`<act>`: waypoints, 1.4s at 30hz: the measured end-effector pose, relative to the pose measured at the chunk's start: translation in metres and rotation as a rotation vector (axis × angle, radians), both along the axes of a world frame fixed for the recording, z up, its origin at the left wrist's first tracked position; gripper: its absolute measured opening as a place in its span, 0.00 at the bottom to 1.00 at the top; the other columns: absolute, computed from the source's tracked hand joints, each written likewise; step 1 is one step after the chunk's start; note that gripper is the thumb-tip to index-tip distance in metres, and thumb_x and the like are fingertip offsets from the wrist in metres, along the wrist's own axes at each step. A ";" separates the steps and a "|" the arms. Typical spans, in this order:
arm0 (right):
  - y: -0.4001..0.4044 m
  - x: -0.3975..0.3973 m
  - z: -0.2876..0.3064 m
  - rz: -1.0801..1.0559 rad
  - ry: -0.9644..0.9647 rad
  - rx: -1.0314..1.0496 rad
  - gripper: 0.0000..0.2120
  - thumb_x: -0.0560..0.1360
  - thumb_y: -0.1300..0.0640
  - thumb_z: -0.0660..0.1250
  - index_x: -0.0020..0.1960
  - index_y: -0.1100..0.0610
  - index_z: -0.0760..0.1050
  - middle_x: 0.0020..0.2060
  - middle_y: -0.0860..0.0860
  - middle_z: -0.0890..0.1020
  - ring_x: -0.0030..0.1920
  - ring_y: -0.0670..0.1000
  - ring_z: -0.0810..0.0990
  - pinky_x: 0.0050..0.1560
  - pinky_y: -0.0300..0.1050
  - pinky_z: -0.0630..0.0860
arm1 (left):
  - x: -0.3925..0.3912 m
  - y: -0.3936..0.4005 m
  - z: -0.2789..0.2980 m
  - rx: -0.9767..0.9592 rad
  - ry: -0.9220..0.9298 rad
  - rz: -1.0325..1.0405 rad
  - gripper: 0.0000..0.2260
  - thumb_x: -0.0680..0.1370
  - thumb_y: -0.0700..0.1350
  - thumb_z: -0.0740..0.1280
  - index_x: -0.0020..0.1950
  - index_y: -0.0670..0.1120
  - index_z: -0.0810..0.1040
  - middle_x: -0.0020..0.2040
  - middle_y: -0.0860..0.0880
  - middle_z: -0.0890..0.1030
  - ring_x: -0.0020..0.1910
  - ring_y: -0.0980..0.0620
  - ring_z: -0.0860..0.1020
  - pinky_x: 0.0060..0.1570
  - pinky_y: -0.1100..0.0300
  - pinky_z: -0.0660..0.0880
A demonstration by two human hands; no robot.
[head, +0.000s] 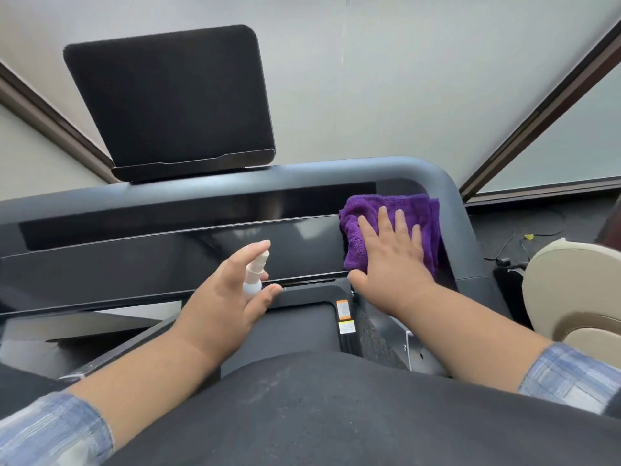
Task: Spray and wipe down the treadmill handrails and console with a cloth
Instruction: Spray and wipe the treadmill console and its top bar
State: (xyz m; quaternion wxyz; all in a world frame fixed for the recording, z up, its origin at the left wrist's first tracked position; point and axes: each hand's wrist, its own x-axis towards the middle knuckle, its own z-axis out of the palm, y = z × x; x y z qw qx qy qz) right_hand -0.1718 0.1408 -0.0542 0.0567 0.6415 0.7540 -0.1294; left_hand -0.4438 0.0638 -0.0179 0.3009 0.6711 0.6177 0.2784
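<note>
The step in hand seems to be the wiping of the console: the right hand (391,250) lies flat, with straight spread fingers, on the folded purple terry cloth (389,223) and presses it against the glossy black console panel of the treadmill (168,260). The cloth sits at the right end of this panel, at about two o'clock from the middle of the view, and its far edge touches the rounded dark grey plastic frame (433,178) where the frame bends toward the right handrail. The left hand (228,290) is near the centre of the view, at about nine o'clock from the cloth and well apart from it; its fingers and thumb are curled around a small white spray bottle (254,274), with the nozzle pointing up and away toward the panel and one finger reaching toward the top of the pump. Whether it is spraying I cannot tell. At eleven o'clock a black tablet holder with a felt-like face (168,99) stands tilted on top of the frame. I judge that much of the panel to the left is not yet wiped, so the next move probably calls for sliding the cloth toward nine o'clock along the panel with even pressure, and keeping the bottle out of the way of the cloth.
</note>
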 end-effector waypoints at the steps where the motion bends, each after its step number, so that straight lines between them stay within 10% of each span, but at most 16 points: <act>1: 0.002 -0.012 0.000 0.025 -0.007 -0.012 0.47 0.66 0.36 0.53 0.81 0.48 0.42 0.81 0.59 0.43 0.79 0.64 0.38 0.75 0.67 0.36 | -0.002 -0.002 -0.002 -0.016 0.013 0.004 0.27 0.73 0.63 0.66 0.68 0.77 0.59 0.51 0.64 0.77 0.46 0.59 0.78 0.48 0.63 0.72; 14: 0.009 -0.017 0.001 0.147 -0.011 -0.052 0.47 0.65 0.35 0.54 0.81 0.43 0.41 0.81 0.51 0.37 0.79 0.58 0.33 0.75 0.68 0.35 | 0.001 -0.003 -0.010 -0.028 0.086 -0.068 0.30 0.76 0.55 0.71 0.69 0.77 0.59 0.53 0.70 0.73 0.50 0.69 0.74 0.49 0.78 0.66; 28: -0.001 -0.115 -0.004 0.307 0.033 -0.090 0.53 0.63 0.21 0.42 0.80 0.44 0.35 0.79 0.48 0.32 0.76 0.67 0.29 0.66 0.80 0.34 | -0.002 -0.019 -0.006 -0.052 0.144 -0.077 0.29 0.74 0.59 0.68 0.70 0.72 0.57 0.64 0.63 0.72 0.59 0.59 0.75 0.55 0.64 0.70; 42: 0.005 0.013 -0.006 0.093 -0.046 -0.019 0.50 0.61 0.13 0.38 0.78 0.34 0.37 0.81 0.44 0.38 0.78 0.61 0.32 0.71 0.77 0.39 | 0.010 -0.010 0.003 -0.052 0.149 -0.110 0.29 0.75 0.60 0.68 0.67 0.80 0.55 0.51 0.71 0.74 0.52 0.67 0.75 0.49 0.75 0.67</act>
